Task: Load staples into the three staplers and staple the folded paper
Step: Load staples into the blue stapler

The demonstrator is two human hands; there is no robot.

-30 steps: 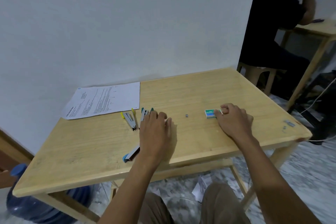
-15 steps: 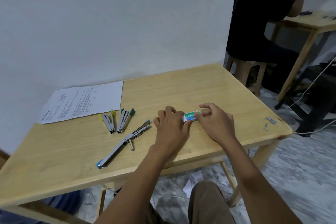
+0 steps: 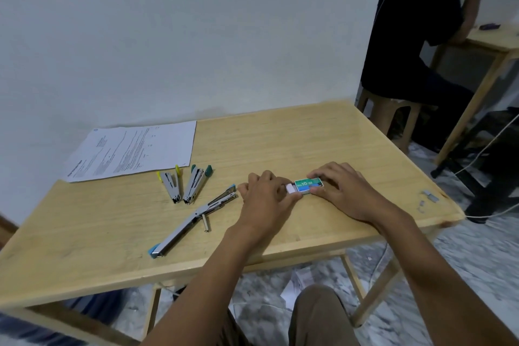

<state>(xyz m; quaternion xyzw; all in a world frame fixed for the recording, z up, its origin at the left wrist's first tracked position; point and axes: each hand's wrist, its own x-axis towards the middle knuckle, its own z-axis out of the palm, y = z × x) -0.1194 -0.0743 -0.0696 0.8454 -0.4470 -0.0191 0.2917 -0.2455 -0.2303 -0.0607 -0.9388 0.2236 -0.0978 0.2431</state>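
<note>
The wooden tabletop (image 3: 280, 137) carries everything. The printed paper (image 3: 132, 152) is laid flat at the far left corner, not yet folded. It is light and limp, and is best taken by an edge.

3 staplers are set just in front of it. The blue stapler (image 3: 193, 219) is opened out flat and lies nearest. The yellow stapler (image 3: 171, 184) and green stapler (image 3: 195, 184) lie side by side, each hinged open in a narrow V. They are judged stiff and fairly light, to be gripped along the body, since the bare metal rails may be slippery.

The small green staple box (image 3: 309, 184) rests on the tabletop right of the staplers. Its sleeve is pinched by the curled fingers of the right hand (image 3: 342, 191). The white inner tray (image 3: 290, 188) stands partly out at the box's left end. It appears to be nipped between thumb and finger of the left hand (image 3: 266, 199), though the fingertips are partly hidden.

The card is thin and easily crushed, so a light hold on the long sides is called for. The staple strips inside are judged brittle and are best lifted by their ends.

A few loose staples (image 3: 429, 195) are scattered near the right corner, well apart.
</note>
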